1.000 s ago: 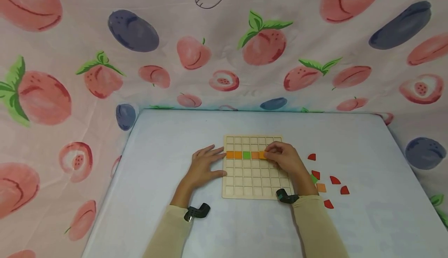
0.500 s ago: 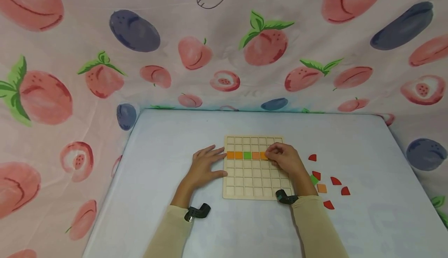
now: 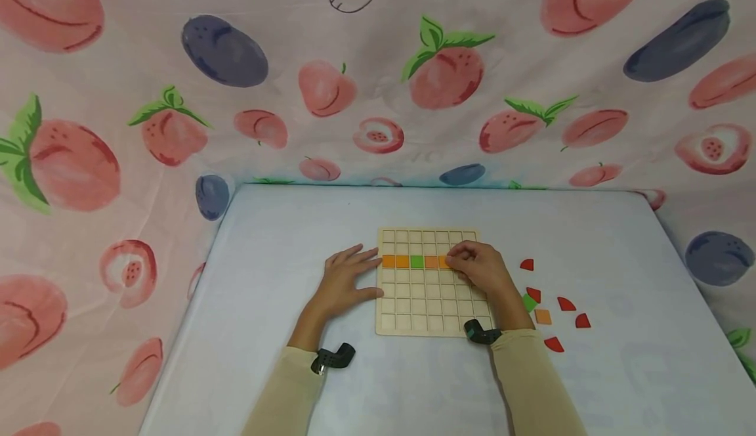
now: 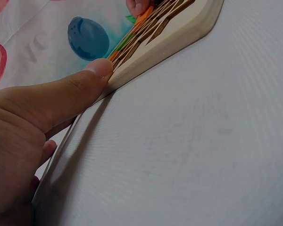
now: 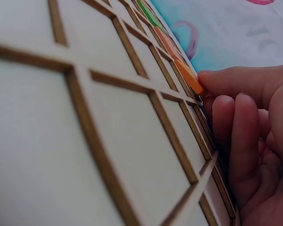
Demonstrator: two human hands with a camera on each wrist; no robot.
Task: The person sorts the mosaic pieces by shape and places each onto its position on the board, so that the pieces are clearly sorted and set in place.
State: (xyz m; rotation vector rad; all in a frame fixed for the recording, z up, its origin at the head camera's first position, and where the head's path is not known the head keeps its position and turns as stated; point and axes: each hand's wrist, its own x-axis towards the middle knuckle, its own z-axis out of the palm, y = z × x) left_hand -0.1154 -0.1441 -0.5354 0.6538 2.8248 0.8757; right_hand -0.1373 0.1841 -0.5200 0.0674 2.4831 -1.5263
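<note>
A wooden grid board [image 3: 425, 308] lies on the white table. Along one of its rows sit two orange tiles [image 3: 395, 262], a green tile [image 3: 417, 262] and a paler orange tile [image 3: 432, 262]. At the right end of that row my right hand [image 3: 484, 270] pinches an orange square tile [image 5: 191, 79], partly hidden by the fingers in the head view. The tile looks slightly tilted over its cell in the right wrist view. My left hand [image 3: 345, 280] is spread at the board's left side, its thumb [image 4: 100, 68] resting against the edge.
Right of my right forearm lie several red quarter-round pieces [image 3: 566, 304], a loose green tile [image 3: 529, 303] and a loose orange tile [image 3: 543, 317]. A fruit-print cloth [image 3: 378, 94] hangs along the table's far edge [image 3: 331, 186].
</note>
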